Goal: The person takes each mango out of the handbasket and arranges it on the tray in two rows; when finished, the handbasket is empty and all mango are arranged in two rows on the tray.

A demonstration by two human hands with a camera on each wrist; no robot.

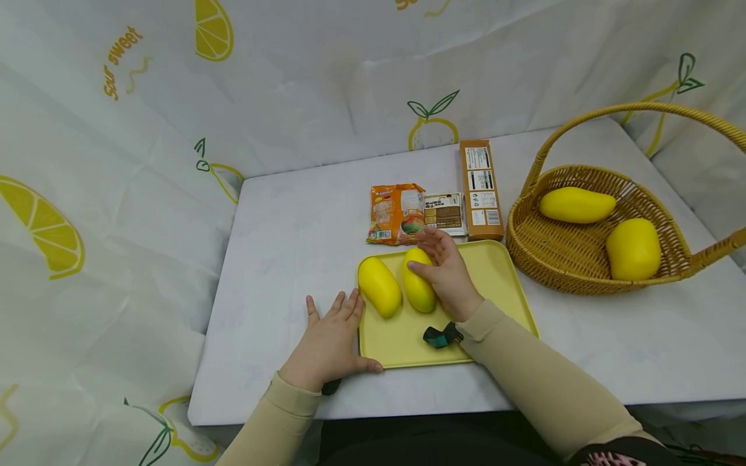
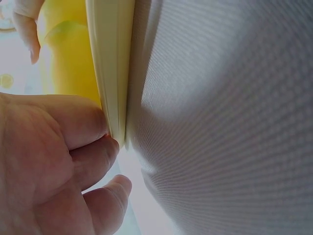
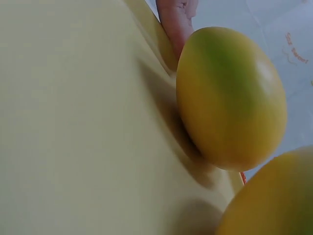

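A pale yellow tray (image 1: pixel 495 285) lies on the table with two yellow mangoes on it. My right hand (image 1: pixel 453 278) holds the right mango (image 1: pixel 419 290), thumb over its upper side and fingers along its far right. Beside it lies the left mango (image 1: pixel 380 287); the right wrist view shows a green patch on this mango (image 3: pixel 232 98). My left hand (image 1: pixel 329 346) is spread at the tray's left edge, thumb at the near corner. In the left wrist view its fingertips touch the tray rim (image 2: pixel 113 63).
A wicker basket (image 1: pixel 553 249) with a tall handle stands right of the tray, holding two more mangoes. Behind the tray lie an orange snack packet (image 1: pixel 387 210), a small brown-and-white packet (image 1: pixel 444 213) and a long brown box (image 1: pixel 482 194). A dark strap (image 1: pixel 440 336) shows by my right wrist.
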